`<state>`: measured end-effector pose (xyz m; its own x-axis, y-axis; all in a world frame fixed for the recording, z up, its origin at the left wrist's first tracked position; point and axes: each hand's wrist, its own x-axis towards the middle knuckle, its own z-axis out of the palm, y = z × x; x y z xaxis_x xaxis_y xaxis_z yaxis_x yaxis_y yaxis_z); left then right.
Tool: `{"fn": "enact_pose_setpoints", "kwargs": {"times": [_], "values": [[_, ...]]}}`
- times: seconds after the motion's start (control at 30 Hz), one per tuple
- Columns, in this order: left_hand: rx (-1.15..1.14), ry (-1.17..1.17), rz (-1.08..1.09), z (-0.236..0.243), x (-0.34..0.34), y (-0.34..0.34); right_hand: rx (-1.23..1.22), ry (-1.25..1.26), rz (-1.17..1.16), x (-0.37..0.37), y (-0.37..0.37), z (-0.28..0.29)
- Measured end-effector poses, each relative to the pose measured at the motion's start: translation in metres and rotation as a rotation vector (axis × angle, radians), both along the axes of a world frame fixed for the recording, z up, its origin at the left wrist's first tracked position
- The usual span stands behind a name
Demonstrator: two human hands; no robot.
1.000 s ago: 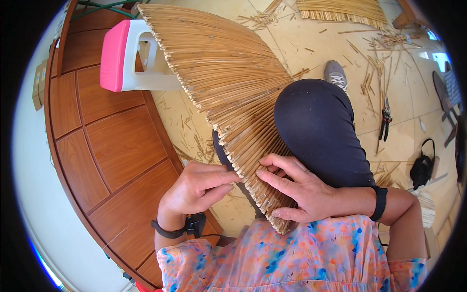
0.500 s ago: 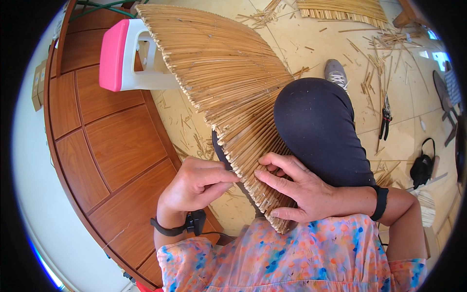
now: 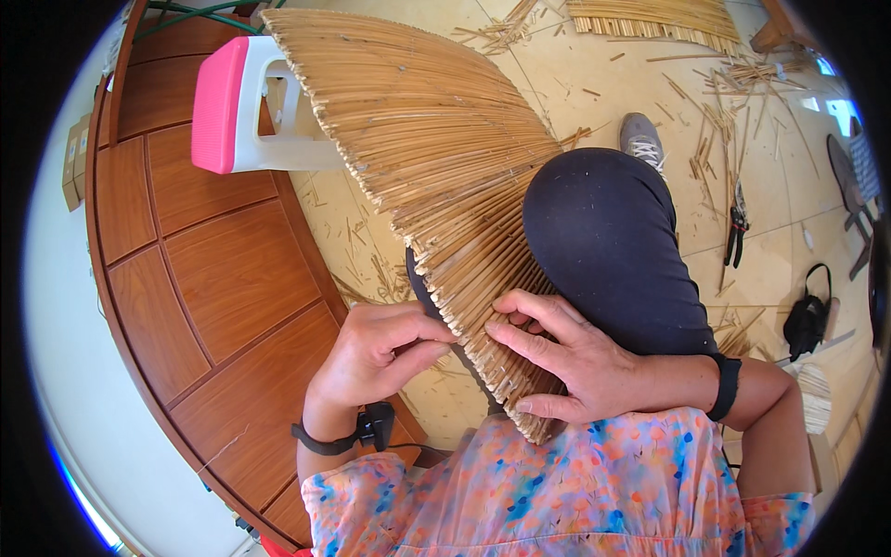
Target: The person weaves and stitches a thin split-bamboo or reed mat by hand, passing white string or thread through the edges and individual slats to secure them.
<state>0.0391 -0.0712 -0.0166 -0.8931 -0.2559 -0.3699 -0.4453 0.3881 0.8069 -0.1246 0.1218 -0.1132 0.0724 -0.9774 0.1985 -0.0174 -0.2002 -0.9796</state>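
A long tan mat of thin bound sticks [image 3: 399, 111] slants across my lap with its ragged pale edge to the left, beside my dark-trousered knee [image 3: 594, 223]. At that edge, the thumb and forefinger of my left hand [image 3: 376, 353] are pinched close together; whatever is between them is too small to make out. My right hand [image 3: 566, 357] lies on the lower part of the mat, fingers spread and fingertips bent onto the sticks.
A wooden panelled cabinet [image 3: 218, 278] runs along the left, beside a pink-and-white plastic stool [image 3: 218, 107]. Pruning shears [image 3: 736, 232], loose sticks [image 3: 705, 158] and a black bag [image 3: 806, 320] lie on the tiled floor. Another mat [image 3: 650, 20] is at the top.
My left hand has shifted very slightly upward along the mat's edge. My right hand and the mat look almost unchanged.
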Motion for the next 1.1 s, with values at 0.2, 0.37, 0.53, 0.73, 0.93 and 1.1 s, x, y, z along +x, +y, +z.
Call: {"fn": "enact_pose_setpoints", "kwargs": {"times": [0.2,0.37,0.53,0.73,0.93,1.1], "values": [[-0.03,-0.194,-0.03,0.01,0.009,-0.002,-0.01,-0.012,-0.013,0.001,0.0,-0.001],[-0.062,-0.198,0.097,0.011,0.011,0.009,-0.015,-0.005,-0.016,0.002,0.0,-0.001],[-0.08,-0.247,0.089,0.014,0.013,0.009,-0.009,0.005,-0.018,0.002,-0.001,0.0],[-0.128,-0.228,0.088,0.015,0.011,0.012,0.005,0.027,-0.018,0.001,-0.002,0.003],[-0.115,-0.218,0.192,0.014,0.014,0.017,0.025,0.068,-0.014,0.002,-0.003,0.003],[-0.172,-0.145,0.135,0.008,0.004,0.017,0.019,0.092,-0.026,0.0,-0.002,0.002]]}}
